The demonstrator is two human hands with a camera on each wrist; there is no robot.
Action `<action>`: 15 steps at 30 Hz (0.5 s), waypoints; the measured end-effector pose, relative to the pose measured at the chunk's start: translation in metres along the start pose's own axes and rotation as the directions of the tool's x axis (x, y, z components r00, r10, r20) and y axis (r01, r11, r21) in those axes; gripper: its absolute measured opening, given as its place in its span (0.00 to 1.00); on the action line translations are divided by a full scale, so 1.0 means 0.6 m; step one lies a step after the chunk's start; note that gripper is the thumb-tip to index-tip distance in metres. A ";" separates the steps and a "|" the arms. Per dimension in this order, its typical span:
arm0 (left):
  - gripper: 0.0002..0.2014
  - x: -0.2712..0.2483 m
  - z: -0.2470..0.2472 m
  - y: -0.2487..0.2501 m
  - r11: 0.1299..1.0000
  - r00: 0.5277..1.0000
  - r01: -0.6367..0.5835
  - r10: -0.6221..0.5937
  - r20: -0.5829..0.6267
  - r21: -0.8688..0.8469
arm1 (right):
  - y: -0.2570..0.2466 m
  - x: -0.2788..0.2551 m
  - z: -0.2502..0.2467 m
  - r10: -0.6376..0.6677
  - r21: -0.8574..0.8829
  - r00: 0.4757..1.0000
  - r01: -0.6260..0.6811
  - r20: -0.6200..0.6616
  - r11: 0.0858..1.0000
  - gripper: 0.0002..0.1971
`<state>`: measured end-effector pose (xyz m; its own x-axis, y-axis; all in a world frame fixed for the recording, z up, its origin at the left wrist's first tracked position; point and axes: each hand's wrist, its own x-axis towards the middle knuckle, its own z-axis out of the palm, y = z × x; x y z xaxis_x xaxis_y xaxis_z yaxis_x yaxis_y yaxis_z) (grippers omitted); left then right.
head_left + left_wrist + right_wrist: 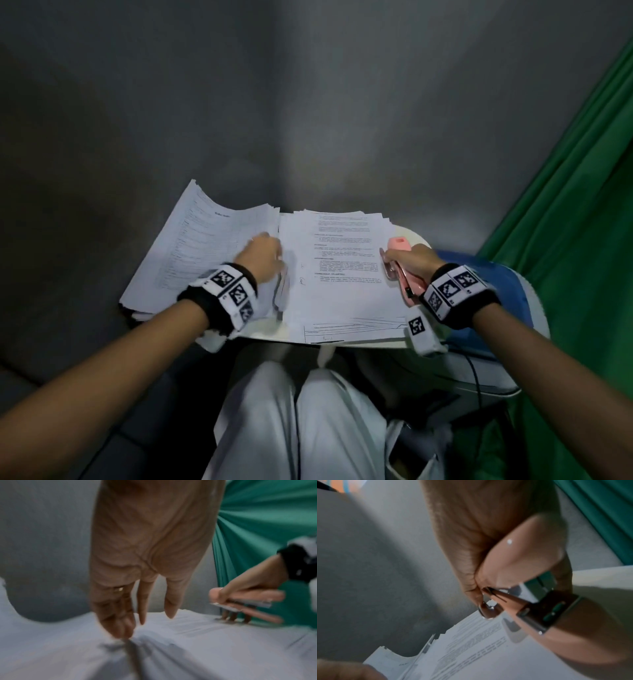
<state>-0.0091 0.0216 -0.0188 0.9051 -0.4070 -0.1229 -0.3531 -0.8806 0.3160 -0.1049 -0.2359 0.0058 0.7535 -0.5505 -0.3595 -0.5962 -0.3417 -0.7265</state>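
1. Dim room; a pale patch of light falls on the grey wall (pixel 308 154) above the papers (pixel 342 267).
2. Head view bends at its edges (wide lens).
3. Both wrist views are blurred.

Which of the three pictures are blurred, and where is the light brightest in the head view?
Head view: dim room, brightest patch on the wall behind the papers. Left wrist view: motion blur on the left hand. Right wrist view: the pink stapler is soft and close, print unreadable.
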 end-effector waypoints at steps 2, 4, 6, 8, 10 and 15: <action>0.22 -0.018 0.026 0.039 0.992 0.988 0.054 -0.036 0.151 -0.116 | 0.004 -0.003 0.006 0.000 0.026 1.000 0.000 0.015 1.000 0.08; 0.29 -0.027 0.050 0.064 0.986 0.972 0.133 -0.110 0.205 -0.098 | 0.002 -0.010 0.009 -0.028 0.049 1.000 0.028 -0.005 0.998 0.07; 0.32 -0.031 0.064 0.077 0.984 0.973 0.167 -0.154 0.169 -0.067 | 0.005 -0.017 0.008 -0.055 0.031 0.998 0.057 -0.034 0.998 0.07; 0.34 -0.032 0.070 0.082 0.979 0.971 0.200 -0.191 0.143 -0.052 | 0.005 -0.032 0.005 -0.074 0.069 0.997 0.076 -0.035 0.995 0.06; 0.36 -0.033 0.071 0.081 0.973 0.968 0.218 -0.206 0.143 -0.074 | 0.010 -0.041 0.006 -0.062 0.116 0.998 0.062 0.003 0.991 0.05; 0.43 -0.037 0.071 0.083 0.947 0.958 0.278 -0.260 0.124 -0.160 | 0.028 -0.035 0.019 -0.010 -0.013 1.000 0.010 0.006 1.000 0.18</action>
<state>-0.0571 -0.0235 -0.0406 0.9290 -0.1911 -0.3168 -0.0450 -0.9083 0.4160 -0.1276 -0.2214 -0.0052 0.7610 -0.5426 -0.3556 -0.5923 -0.3575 -0.7221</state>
